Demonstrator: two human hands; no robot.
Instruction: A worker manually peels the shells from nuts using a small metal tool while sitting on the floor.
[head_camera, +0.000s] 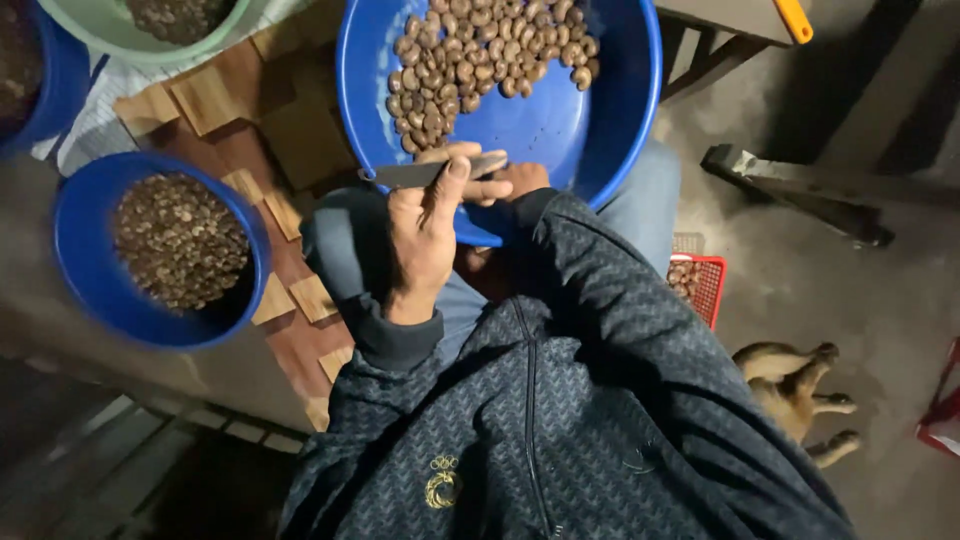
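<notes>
Over the near rim of the big blue basin (610, 110), our two hands meet. Our left hand (425, 240) is closed around a small knife (415, 174), thumb pressed along the blade. Our right hand (500, 180), just beside it, pinches a nut; we cannot tell its shape. Cashew nuts (480, 60) heap at the basin's far side. Left of the basin sits a smaller blue bowl (95, 270) of shells; right of it, a red basket (705, 285) and a lying dog (800, 390).

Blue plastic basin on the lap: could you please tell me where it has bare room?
The large blue plastic basin is bare along its near half and right wall; brown shelled nuts crowd the far left. Both hands occupy the near rim.
</notes>
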